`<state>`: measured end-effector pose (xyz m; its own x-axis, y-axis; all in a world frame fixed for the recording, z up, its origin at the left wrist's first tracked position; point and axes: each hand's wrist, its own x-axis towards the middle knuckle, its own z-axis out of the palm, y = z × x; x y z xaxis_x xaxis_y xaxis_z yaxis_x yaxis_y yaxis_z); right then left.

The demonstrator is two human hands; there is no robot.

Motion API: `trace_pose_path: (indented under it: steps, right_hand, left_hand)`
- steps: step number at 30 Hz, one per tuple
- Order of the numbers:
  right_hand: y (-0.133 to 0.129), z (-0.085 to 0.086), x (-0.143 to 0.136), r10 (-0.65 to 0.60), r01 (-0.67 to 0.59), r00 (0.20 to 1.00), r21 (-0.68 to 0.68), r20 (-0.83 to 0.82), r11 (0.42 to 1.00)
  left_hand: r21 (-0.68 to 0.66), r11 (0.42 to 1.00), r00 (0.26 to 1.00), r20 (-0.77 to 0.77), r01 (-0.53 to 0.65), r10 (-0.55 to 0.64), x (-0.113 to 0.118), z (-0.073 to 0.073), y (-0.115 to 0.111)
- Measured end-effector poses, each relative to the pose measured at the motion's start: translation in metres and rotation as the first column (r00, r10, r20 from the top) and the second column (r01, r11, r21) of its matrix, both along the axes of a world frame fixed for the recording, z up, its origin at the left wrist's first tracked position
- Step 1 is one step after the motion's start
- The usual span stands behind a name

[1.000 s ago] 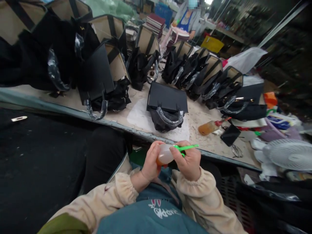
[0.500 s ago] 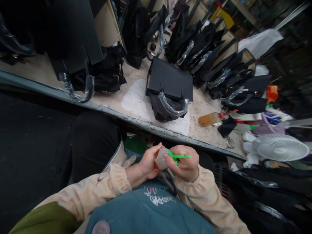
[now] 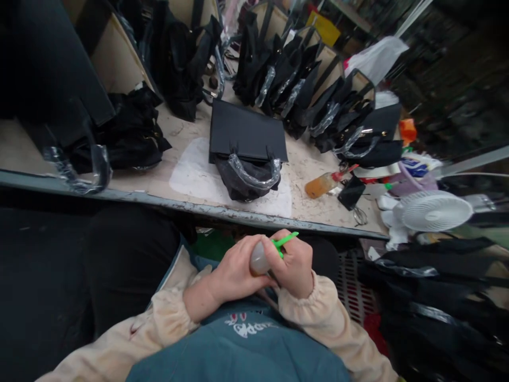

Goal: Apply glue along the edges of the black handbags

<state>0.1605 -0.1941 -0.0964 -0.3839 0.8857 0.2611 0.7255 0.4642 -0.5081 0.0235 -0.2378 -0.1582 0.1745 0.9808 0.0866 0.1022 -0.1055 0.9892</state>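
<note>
Above my lap, my left hand (image 3: 236, 268) is wrapped round the body of a small translucent squeeze bottle (image 3: 259, 260). At the bottle's top, my right hand (image 3: 293, 263) grips its bright green nozzle cap (image 3: 284, 242), whose tip sticks out up and to the right. Whether the cap is loose or tight is hidden by the fingers. Beyond the hands, a black handbag (image 3: 248, 132) lies on a white sheet (image 3: 191, 170) on the worktable, its handle wrapped in clear plastic and facing me.
Several black bags (image 3: 274, 79) stand in a row at the back, with a larger black bag (image 3: 63, 79) at left. Right of the handbag are an orange bottle with a red nozzle (image 3: 318, 187), a small black tag (image 3: 351, 192) and a white fan (image 3: 435, 211). The table edge (image 3: 222, 211) runs before my knees.
My left hand has closed further over the bottle, and the green nozzle has swung to point more upward. The view has shifted, so the table's things appear further left.
</note>
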Motion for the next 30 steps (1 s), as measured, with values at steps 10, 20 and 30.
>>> trace_pose_path:
  steps: [10,20,30]
  right_hand:
    - [-0.044,-0.014,0.032,0.237,-0.245,0.969,-0.217,-0.063,0.945]
    - [-0.047,-0.01,0.031,0.387,-0.411,0.906,-0.14,-0.169,0.901]
    - [-0.046,-0.01,0.029,0.475,-0.517,0.844,-0.148,-0.247,0.843]
  left_hand:
    - [-0.237,0.933,0.959,-0.014,0.271,-0.282,0.012,0.002,-0.037]
    - [-0.308,0.875,0.926,0.171,0.373,-0.335,0.013,-0.008,-0.051]
    - [-0.353,0.782,0.849,0.345,0.513,-0.401,0.006,0.008,-0.04]
